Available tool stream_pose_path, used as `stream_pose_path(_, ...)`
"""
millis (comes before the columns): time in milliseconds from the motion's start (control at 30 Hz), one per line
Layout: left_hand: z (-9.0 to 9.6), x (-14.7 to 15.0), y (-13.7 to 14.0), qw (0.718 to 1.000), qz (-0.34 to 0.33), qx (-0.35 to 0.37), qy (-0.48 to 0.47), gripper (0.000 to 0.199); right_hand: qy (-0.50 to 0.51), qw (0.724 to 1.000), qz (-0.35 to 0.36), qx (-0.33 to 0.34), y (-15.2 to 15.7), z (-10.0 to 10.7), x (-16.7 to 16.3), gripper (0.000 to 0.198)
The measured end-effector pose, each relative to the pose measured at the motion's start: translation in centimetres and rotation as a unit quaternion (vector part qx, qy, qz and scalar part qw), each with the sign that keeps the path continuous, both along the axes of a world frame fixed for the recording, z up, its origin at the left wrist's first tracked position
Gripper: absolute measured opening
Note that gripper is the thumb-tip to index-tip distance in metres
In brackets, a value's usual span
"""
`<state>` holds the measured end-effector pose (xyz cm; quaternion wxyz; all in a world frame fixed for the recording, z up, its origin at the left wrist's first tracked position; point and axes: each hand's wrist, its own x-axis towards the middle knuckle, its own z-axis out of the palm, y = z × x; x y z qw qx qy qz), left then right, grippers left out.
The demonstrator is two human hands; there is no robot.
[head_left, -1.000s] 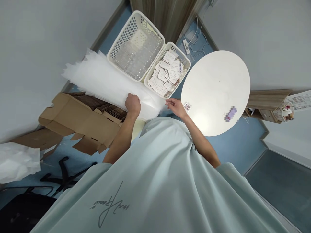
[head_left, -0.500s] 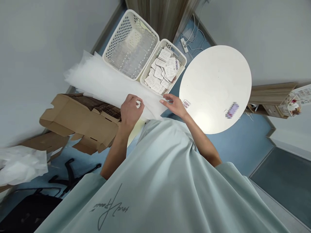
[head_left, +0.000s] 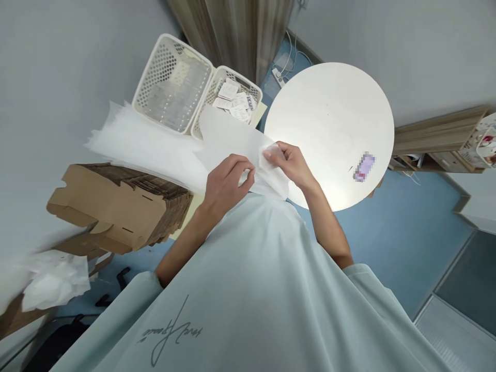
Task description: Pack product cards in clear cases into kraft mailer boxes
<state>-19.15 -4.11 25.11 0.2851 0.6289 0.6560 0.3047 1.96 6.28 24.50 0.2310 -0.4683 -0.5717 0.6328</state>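
A pile of white sheets (head_left: 143,147) fans leftward. The left hand (head_left: 229,181) arches, forefinger curled toward thumb; I cannot tell whether it grips. One loose sheet (head_left: 232,135) slants upper-left to lower-right, pinched by the right hand (head_left: 291,163), forearm angled up-left before the round counter (head_left: 325,103).

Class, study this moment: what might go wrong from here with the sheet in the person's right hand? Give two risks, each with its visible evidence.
First, the thin white sheet might crease or tear, since the right hand pinches it where it is already bunched into folds. Second, it might snag on the smaller basket, because in this view it overlaps that basket's near end; whether they touch is unclear.
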Motion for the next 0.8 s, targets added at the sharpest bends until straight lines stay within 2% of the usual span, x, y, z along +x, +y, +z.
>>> stream_pose_path(167, -0.5, 8.8, 1.7, 0.999, 0.004, 0.037, 0.023, 0.017, -0.01, 0.994, -0.103, 0.029, -0.5, -0.1, 10.2, 0.057)
stream_pose_path(233, -0.9, 12.3, 2.7, 0.997, 0.045, 0.028, 0.05, 0.023, -0.019, 0.988, -0.149, 0.035, -0.9, -1.0, 14.0, 0.058)
stream_pose_path(333, -2.6, 16.7, 4.1, 0.99, 0.128, -0.044, 0.037, 0.061, -0.037, 0.976, -0.213, 0.033, -1.6, -3.0, 18.7, 0.057)
stream_pose_path(400, -4.3, 18.9, 4.9, 0.981, 0.139, -0.129, -0.048, 0.085, -0.045, 0.967, -0.25, 0.023, -2.0, -4.3, 21.1, 0.056)
stream_pose_path(433, -5.1, 19.8, 5.3, 0.97, 0.137, -0.173, -0.107, 0.087, -0.046, 0.963, -0.267, 0.016, -2.3, -5.0, 22.1, 0.056)
stream_pose_path(533, -7.0, 21.6, 5.8, 0.913, 0.116, -0.281, -0.272, 0.074, -0.044, 0.951, -0.307, -0.004, -3.1, -6.8, 24.5, 0.057)
stream_pose_path(600, -7.4, 22.3, 6.0, 0.883, 0.1, -0.322, -0.327, 0.064, -0.043, 0.945, -0.323, -0.016, -3.6, -7.9, 25.7, 0.059)
stream_pose_path(667, -7.5, 22.7, 6.2, 0.873, 0.085, -0.342, -0.336, 0.058, -0.051, 0.942, -0.331, -0.027, -4.1, -9.0, 26.6, 0.061)
stream_pose_path(800, -8.8, 23.0, 7.1, 0.884, 0.074, -0.347, -0.304, 0.053, -0.079, 0.936, -0.34, -0.048, -5.0, -11.2, 28.0, 0.062)
